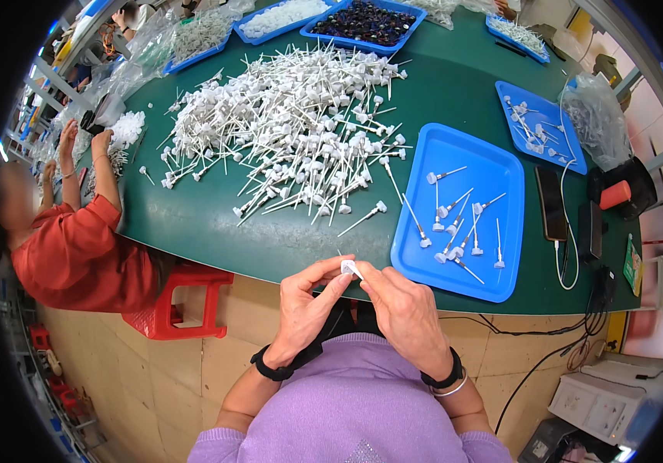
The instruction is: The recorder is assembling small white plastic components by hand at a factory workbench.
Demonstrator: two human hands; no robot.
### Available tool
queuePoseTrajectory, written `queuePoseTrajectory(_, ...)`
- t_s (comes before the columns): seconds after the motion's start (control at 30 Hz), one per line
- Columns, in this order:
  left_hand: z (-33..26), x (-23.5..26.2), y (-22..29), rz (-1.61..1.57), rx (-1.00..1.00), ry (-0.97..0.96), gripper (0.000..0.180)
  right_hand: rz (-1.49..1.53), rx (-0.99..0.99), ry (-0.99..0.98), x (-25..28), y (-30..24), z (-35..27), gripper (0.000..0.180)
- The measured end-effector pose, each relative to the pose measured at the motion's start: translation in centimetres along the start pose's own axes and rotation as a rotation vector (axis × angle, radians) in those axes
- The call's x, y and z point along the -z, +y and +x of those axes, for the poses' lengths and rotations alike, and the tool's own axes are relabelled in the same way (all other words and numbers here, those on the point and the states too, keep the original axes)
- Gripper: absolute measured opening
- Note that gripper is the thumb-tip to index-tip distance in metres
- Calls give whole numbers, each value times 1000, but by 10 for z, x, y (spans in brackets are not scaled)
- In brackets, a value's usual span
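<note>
Left hand (306,305) and right hand (402,309) both pinch one white pump-head part (350,268), held just off the green surface (215,224) edge. Grip is fingertip-only; a slip probably drops it to the floor, missing the blue tray (493,166).

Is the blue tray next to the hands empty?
No, the blue tray holds several small white pump parts with thin tubes, scattered across it.

A small-parts assembly workshop — hand work at a shared bench.
A heap of white plastic pump parts (293,127) covers the green table (215,224), blue sorting trays (462,208) at centre right — another worker (77,239) at left.
</note>
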State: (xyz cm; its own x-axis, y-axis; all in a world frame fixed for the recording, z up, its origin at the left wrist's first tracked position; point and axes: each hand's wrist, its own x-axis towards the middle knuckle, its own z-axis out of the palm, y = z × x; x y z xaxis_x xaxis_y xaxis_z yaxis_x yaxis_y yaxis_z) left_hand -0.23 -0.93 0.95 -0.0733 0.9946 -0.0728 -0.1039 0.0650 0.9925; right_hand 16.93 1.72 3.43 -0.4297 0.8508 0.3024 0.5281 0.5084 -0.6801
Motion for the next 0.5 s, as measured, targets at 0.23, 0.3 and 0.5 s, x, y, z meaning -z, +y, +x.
queuePoseTrajectory(0.23,0,1,-3,-86,18,-7,28,-32,-2,1,0,-2,-2,33)
queuePoseTrajectory(0.3,0,1,-3,-81,21,-11,29,-40,1,5,1,-3,-2,33)
queuePoseTrajectory(0.5,-2,-1,-6,-72,3,14,28,-61,11,3,0,-3,-3,33)
